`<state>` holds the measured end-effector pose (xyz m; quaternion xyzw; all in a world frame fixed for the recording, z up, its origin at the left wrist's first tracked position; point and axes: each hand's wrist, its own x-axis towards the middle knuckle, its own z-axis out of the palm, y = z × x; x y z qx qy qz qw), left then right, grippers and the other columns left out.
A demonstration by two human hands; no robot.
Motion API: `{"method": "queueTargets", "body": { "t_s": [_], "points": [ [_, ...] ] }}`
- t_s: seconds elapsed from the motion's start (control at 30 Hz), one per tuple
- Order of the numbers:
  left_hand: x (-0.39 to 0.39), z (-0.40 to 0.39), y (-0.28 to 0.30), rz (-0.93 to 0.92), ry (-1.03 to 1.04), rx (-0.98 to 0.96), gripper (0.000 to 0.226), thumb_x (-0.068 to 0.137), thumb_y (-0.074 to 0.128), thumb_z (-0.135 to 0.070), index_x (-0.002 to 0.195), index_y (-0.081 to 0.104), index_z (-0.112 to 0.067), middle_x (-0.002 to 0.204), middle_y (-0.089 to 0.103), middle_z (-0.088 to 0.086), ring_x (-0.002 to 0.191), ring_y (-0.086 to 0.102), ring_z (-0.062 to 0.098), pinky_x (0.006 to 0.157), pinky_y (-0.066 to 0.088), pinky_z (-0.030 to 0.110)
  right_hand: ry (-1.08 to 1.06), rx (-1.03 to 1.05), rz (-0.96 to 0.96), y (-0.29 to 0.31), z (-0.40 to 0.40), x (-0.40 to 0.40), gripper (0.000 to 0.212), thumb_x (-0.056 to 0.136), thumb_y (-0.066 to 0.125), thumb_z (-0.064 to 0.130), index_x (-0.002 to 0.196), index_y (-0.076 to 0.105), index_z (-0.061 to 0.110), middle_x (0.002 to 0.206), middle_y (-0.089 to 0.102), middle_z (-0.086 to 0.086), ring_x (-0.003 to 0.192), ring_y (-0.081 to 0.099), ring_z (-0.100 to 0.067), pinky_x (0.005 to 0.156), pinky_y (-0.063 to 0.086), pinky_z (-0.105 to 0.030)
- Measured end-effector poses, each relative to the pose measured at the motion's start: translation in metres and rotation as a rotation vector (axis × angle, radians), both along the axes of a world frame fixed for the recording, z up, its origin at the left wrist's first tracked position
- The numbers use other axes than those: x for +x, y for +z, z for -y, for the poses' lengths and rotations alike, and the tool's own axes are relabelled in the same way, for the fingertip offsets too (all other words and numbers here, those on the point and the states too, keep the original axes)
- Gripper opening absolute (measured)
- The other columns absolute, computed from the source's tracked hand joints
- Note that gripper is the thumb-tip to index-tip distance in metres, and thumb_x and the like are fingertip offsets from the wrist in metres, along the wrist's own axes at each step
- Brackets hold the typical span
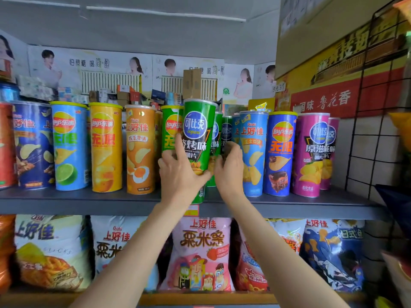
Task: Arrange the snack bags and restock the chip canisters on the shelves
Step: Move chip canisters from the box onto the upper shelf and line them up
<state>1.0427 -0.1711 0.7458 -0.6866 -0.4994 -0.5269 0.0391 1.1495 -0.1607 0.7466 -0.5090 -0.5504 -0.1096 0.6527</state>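
Left hand (178, 172) grips the green Copico canister (196, 134) low, lifted above the shelf's front edge (89, 205); right hand (229, 165) curls round a canister behind; light, stiff, slick; hold mid-body.

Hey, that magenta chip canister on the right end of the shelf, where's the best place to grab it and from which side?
Grip the magenta canister around its middle, coming straight from the front. It stands upright at the shelf edge; the blue Lay's canister crowds its left and another magenta one sits close behind-right.
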Motion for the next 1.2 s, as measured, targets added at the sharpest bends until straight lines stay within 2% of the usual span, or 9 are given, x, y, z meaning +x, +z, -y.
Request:
{"method": "queueTargets", "body": {
  "t_s": [0.07,0.17,0.3,0.47,0.57,0.9,1.13,1.2],
  "points": [
    [-0.019,-0.001,-0.002,0.055,-0.054,0.001,0.106,0.069,0.075,-0.041,0.148,0.009,-0.016,0.127,0.039,0.018,0.117,0.039,0.034,0.098,0.033,0.039,0.012,-0.149,-0.010,0.008,-0.019,0.001,0.048,0.089,0.055,0.006,0.130,0.035,-0.008,0.127,0.045,-0.024,0.121,0.042,-0.036,0.098,0.030,-0.033],
    [-0.035,-0.005,-0.005,0.093,-0.091,0.020,0.106,0.068,0.077,-0.037,0.147,0.011,-0.019,0.131,0.036,0.015,0.122,0.035,0.030,0.099,0.034,0.042,0.015,-0.408,-0.016,0.014,-0.045,0.001,0.076,0.086,0.066,0.022,0.139,0.020,-0.008,0.139,0.035,-0.025,0.129,0.034,-0.036,0.103,0.028,-0.035],
    [-0.038,-0.009,-0.008,0.093,-0.105,0.058,0.107,0.066,0.079,-0.037,0.148,0.012,-0.019,0.128,0.036,0.015,0.122,0.034,0.030,0.102,0.033,0.043,0.012,-0.554,-0.105,0.015,-0.063,0.003,0.085,0.081,0.072,0.027,0.139,0.019,-0.006,0.136,0.043,-0.024,0.127,0.040,-0.036,0.100,0.035,-0.039],
    [-0.037,-0.013,-0.012,0.085,-0.104,0.090,0.106,0.066,0.078,-0.037,0.147,0.012,-0.017,0.128,0.036,0.016,0.121,0.033,0.030,0.099,0.032,0.040,-0.020,-0.558,-0.089,0.012,-0.057,-0.002,0.078,0.079,0.073,0.033,0.132,0.027,-0.001,0.131,0.048,-0.021,0.121,0.047,-0.036,0.094,0.040,-0.040],
    [-0.035,-0.014,-0.014,0.090,-0.089,0.107,0.106,0.066,0.077,-0.037,0.147,0.013,-0.016,0.125,0.037,0.017,0.119,0.034,0.030,0.097,0.034,0.041,-0.028,-0.541,-0.064,0.010,-0.047,-0.005,0.081,0.078,0.073,0.036,0.133,0.026,-0.001,0.131,0.047,-0.021,0.120,0.048,-0.036,0.092,0.042,-0.040],
    [-0.030,-0.015,-0.017,0.117,-0.074,0.143,0.106,0.066,0.078,-0.035,0.148,0.014,-0.013,0.123,0.039,0.019,0.118,0.033,0.031,0.098,0.034,0.042,0.059,-0.586,-0.004,0.014,-0.032,-0.009,0.063,0.082,0.070,0.032,0.123,0.037,-0.001,0.123,0.053,-0.019,0.111,0.054,-0.034,0.090,0.046,-0.040],
    [-0.026,-0.014,-0.018,0.126,-0.044,0.150,0.107,0.066,0.078,-0.036,0.148,0.014,-0.012,0.123,0.038,0.019,0.117,0.035,0.033,0.098,0.035,0.043,0.118,-0.623,-0.004,0.012,-0.044,-0.011,0.053,0.088,0.062,0.026,0.124,0.036,-0.003,0.127,0.051,-0.022,0.118,0.048,-0.036,0.095,0.041,-0.039],
    [-0.024,-0.015,-0.019,0.132,-0.031,0.172,0.107,0.064,0.079,-0.036,0.147,0.017,-0.011,0.121,0.039,0.021,0.115,0.037,0.034,0.097,0.036,0.043,0.092,-0.654,0.008,0.012,-0.046,-0.010,0.053,0.089,0.060,0.029,0.125,0.036,-0.002,0.127,0.050,-0.021,0.121,0.044,-0.038,0.100,0.040,-0.044]
  ]
}}
